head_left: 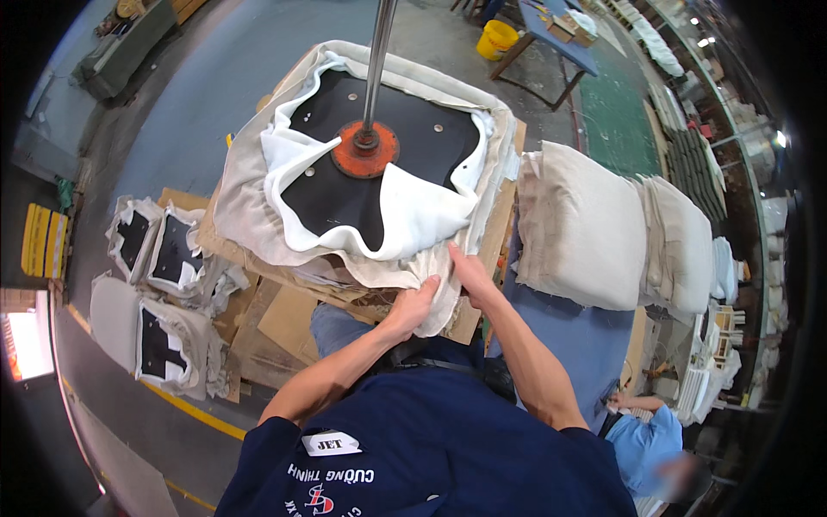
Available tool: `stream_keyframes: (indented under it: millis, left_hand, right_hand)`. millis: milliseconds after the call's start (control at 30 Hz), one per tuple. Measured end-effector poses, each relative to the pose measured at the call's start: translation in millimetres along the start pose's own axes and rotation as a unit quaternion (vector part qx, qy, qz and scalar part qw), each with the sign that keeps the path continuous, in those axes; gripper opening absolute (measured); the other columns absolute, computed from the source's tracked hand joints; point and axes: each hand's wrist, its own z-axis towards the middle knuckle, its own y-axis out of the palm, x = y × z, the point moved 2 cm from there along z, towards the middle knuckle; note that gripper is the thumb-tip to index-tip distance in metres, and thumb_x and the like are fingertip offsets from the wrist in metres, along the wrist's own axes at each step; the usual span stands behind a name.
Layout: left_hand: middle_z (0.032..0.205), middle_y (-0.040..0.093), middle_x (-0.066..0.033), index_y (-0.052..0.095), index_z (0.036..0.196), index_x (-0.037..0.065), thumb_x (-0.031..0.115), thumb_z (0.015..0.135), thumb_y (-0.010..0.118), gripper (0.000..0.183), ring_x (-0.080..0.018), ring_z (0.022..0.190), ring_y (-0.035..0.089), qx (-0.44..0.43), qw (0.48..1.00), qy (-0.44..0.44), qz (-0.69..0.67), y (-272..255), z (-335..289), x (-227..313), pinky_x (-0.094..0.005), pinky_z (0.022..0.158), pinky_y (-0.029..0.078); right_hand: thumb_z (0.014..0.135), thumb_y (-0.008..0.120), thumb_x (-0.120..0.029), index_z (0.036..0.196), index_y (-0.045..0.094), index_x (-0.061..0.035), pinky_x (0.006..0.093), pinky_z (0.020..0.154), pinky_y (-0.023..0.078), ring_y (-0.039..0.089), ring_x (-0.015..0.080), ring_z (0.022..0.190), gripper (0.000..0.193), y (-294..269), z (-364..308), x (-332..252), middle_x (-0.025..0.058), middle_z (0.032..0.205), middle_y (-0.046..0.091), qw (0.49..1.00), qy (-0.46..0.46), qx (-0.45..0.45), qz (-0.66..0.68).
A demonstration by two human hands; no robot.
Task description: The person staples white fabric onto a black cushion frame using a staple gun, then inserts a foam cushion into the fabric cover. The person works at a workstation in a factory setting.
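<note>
A seat cushion [250, 202] lies upside down before me, wrapped in beige fabric. White wadding [422, 215] ruffles around its black base board [345, 211]. An orange round press foot [366, 148] on a steel rod bears down on the board's middle. At the near right corner, my left hand [415, 303] is closed on the loose fabric edge [435, 320], thumb on top. My right hand [469, 271] grips the same fabric just to the right, fingers partly hidden beneath it. The cloth hangs down between both hands.
Finished beige cushions [581, 228] stand on a blue table [560, 332] to the right. More black-based cushions [172, 250] are stacked at left. Farther back are a yellow bucket [497, 40] and a blue bench [556, 39]. A person in light blue [646, 448] works at lower right.
</note>
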Motion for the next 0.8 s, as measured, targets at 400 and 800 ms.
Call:
stream_keyframes:
  millis: [400,800]
  left_hand:
    - [0.135,0.065,-0.0165,0.054,0.143,-0.009,0.03,0.107,0.054,0.053,-0.0231,0.123,0.061,-0.061,0.995,0.07,0.03,-32.2,-24.7,4.4,-0.0365,0.106,0.048]
    - [0.133,0.066,-0.0254,0.055,0.142,-0.005,0.042,0.11,0.047,0.057,-0.0345,0.126,0.061,0.003,0.974,0.066,0.216,-35.3,-41.6,-1.2,-0.0411,0.108,0.044]
  right_hand:
    - [0.107,0.055,-0.038,0.091,0.07,0.0137,0.0407,0.066,0.051,0.064,0.0165,0.074,0.056,-7.5,-50.5,24.0,0.0121,0.081,0.072,0.98,-0.15,0.039,-0.124]
    - [0.11,0.054,-0.041,0.149,0.048,0.0023,0.0355,0.099,0.051,0.063,0.0204,0.118,0.059,14.2,-84.8,55.0,0.0123,0.138,0.063,0.979,0.079,-0.161,0.095]
